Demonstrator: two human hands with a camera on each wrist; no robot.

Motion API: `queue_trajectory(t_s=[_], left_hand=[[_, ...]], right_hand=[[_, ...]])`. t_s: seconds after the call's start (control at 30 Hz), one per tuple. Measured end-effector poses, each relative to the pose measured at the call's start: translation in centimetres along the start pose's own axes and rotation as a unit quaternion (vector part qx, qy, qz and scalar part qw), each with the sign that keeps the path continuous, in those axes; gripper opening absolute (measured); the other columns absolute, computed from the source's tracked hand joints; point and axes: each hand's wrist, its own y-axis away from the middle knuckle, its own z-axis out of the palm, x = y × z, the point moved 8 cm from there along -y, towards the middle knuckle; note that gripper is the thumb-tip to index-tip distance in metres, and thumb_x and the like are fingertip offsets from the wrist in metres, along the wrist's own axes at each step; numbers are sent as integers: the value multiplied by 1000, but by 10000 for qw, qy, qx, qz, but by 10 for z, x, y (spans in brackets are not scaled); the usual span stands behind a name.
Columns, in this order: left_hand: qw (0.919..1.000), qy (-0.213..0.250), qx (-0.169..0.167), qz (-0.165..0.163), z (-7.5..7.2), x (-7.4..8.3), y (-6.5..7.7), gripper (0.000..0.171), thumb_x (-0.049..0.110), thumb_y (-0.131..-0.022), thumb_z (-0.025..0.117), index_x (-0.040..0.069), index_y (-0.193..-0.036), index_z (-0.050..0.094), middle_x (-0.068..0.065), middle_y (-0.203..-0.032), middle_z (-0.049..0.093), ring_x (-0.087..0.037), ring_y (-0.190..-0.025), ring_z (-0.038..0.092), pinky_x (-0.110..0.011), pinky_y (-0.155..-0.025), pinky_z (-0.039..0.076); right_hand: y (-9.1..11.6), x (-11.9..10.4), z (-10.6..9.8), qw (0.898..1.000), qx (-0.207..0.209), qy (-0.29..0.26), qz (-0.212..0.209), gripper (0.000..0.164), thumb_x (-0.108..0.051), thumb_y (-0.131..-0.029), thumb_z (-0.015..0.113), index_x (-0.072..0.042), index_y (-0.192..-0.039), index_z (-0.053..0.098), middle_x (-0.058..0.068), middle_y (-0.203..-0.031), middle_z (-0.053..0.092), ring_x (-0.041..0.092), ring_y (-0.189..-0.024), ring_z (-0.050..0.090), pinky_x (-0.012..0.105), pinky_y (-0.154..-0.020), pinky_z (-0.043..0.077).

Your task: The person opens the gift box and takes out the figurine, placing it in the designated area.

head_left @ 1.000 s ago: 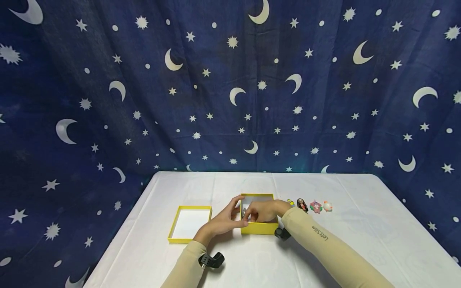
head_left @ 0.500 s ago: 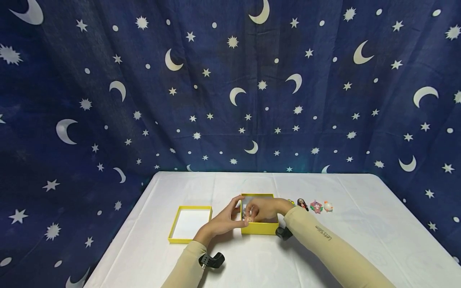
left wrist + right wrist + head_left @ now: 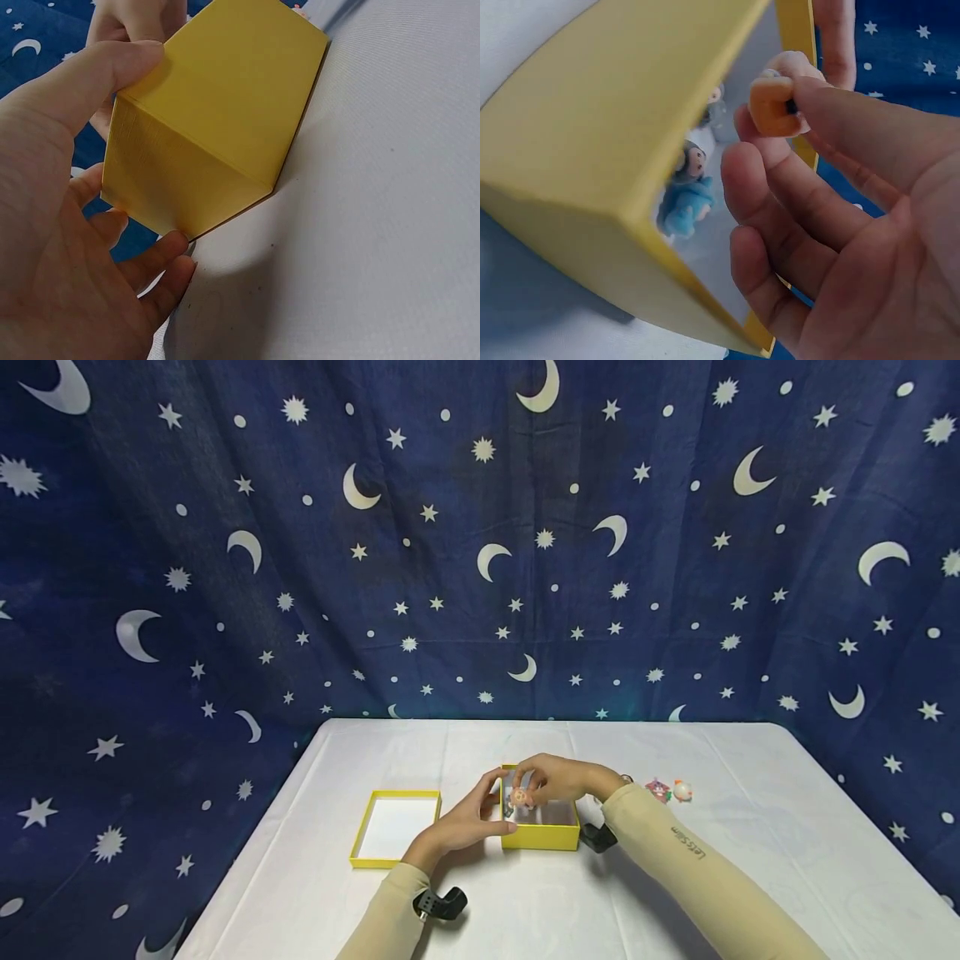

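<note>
A yellow box (image 3: 540, 837) with a pale inside stands on the white table. My left hand (image 3: 468, 818) holds it at the left side, thumb at the near rim; the left wrist view shows its fingers (image 3: 161, 262) against the box's side wall. Over the box opening, my right hand (image 3: 558, 777) pinches a small toy figurine (image 3: 771, 109) between thumb and finger; it is orange in the right wrist view and pinkish-orange in the head view. Inside the box lie a light-blue figurine (image 3: 686, 210) and dark-haired ones (image 3: 694, 160), partly hidden by the wall.
Left of the box lies its yellow-rimmed lid (image 3: 397, 828), white inside facing up. To the right are a pink figurine (image 3: 657, 790) and a round white-and-orange one (image 3: 682, 791); my right forearm largely covers other toys there. A star-patterned curtain (image 3: 450, 568) hangs behind the table (image 3: 787, 860).
My right hand has risen from inside the box with the figurine and shifted slightly right. Its forearm now covers more of the toys on the table. My left hand has stayed on the box.
</note>
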Motion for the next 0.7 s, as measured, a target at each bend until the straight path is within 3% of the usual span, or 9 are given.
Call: queue_trajectory(t_s=[0.2, 0.3, 0.43, 0.7], left_hand=[[10000, -10, 30, -44, 0, 0, 1, 87, 27, -89, 75, 27, -158, 21, -11, -168, 21, -36, -152, 34, -50, -124, 31], [10000, 30, 30, -72, 0, -1, 0, 88, 27, -89, 75, 27, -158, 21, -13, -168, 21, -36, -152, 34, -51, -124, 30], [9999, 43, 40, -117, 0, -3, -1, 87, 24, -90, 74, 28, -158, 21, -12, -169, 21, -36, -152, 34, -51, -124, 29], [9999, 136, 4, -55, 1, -4, -2, 87, 23, -90, 74, 27, -158, 21, -14, -168, 21, -35, -152, 34, -51, -124, 29]], right_hand=[[5, 3, -6, 9992, 273, -171, 234, 14, -11, -97, 65, -7, -111, 62, 21, -98, 74, 24, -83, 66, 29, -68, 48], [8, -1, -8, 9988, 409, -254, 110, 17, -16, -99, 65, -6, -111, 59, 26, -98, 72, 25, -80, 63, 30, -67, 47], [13, -6, -12, 9977, 556, -298, -237, 19, -11, -99, 63, -2, -115, 57, 31, -96, 70, 29, -80, 63, 32, -72, 49], [16, -4, -18, 9953, 839, -266, -393, 23, -6, -99, 61, -1, -121, 58, 31, -91, 69, 34, -79, 63, 26, -75, 49]])
